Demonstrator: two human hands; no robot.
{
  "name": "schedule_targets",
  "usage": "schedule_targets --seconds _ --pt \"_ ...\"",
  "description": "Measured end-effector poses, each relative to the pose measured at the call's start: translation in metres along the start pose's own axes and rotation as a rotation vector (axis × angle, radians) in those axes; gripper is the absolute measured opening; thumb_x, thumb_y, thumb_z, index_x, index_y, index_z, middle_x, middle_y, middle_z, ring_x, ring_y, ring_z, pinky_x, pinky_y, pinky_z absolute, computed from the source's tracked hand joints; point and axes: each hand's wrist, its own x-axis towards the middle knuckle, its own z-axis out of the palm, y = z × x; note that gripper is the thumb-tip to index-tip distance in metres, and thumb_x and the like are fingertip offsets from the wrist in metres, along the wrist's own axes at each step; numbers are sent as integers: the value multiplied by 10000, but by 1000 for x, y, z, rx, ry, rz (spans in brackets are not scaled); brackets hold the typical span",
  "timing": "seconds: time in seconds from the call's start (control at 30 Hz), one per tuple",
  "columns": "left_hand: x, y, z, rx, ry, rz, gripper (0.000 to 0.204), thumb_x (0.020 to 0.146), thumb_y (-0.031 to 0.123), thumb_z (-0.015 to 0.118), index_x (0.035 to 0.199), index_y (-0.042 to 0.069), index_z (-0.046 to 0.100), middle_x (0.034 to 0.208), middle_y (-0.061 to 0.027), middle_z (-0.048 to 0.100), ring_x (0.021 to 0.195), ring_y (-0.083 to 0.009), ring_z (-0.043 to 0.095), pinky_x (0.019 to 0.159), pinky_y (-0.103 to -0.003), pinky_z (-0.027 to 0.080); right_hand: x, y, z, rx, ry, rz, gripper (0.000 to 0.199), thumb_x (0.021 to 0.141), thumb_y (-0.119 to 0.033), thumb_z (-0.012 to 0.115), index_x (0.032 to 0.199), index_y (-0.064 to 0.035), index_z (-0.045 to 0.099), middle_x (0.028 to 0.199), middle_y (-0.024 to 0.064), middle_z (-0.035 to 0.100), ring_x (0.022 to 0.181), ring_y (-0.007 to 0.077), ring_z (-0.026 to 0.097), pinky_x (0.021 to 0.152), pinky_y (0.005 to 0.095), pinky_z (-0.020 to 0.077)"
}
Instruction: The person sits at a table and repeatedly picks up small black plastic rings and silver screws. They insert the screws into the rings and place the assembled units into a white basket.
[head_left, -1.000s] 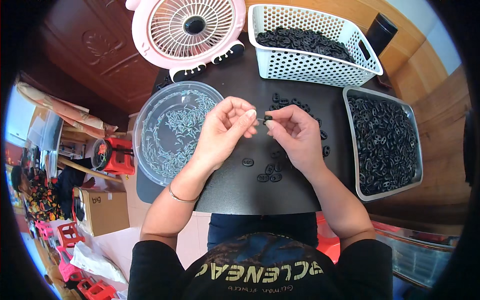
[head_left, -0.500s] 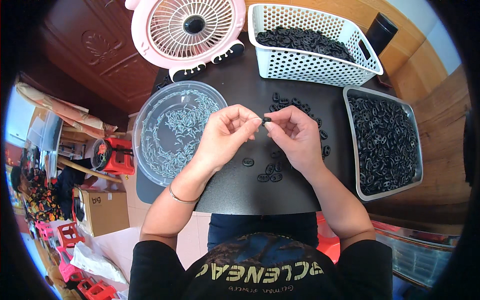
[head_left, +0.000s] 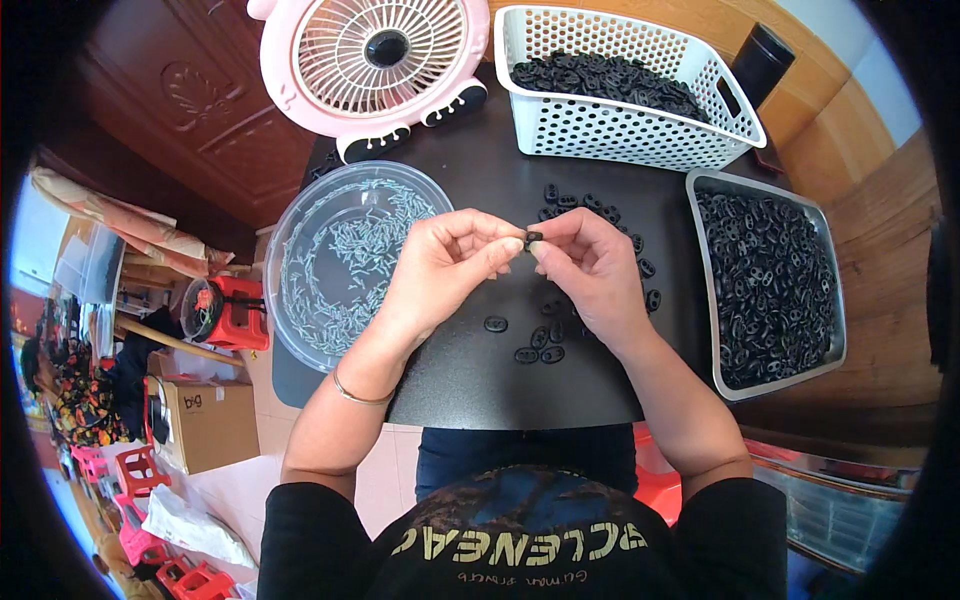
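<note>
- Near, on the dark, flat tabletop point(head_left: 500, 395), lie a few loose black ovals point(head_left: 552, 354) with small recesses in their faces.
- Beyond them, above mid-table, the left hand point(head_left: 445, 268) and right hand point(head_left: 595, 270) pinch one small, black, rounded piece point(head_left: 534, 238) from either side; fingertips cover its ends, hiding finer detail.
- Far right, a white, perforated basket point(head_left: 610, 135) holds black pieces point(head_left: 605, 82).
</note>
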Motion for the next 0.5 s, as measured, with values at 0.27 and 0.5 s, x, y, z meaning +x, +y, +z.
schedule_targets --seconds 0.27,0.5 --pt "0 -4 -3 63 -4 -2 138 829 137 604 850 2 585 706 5 587 626 -33 522 570 -183 442 3 -6 -5 -79 34 -16 156 800 -19 567 955 -14 557 794 8 567 701 43 546 633 183 452" --pt "-4 9 -8 586 -351 110 199 709 116 693 835 7 585 744 -36 580 639 -113 532 576 -246 442 3 -6 -9 -25 3 -13 163 827 -14 516 987 3 539 872 41 562 733 80 574 651 200 469"
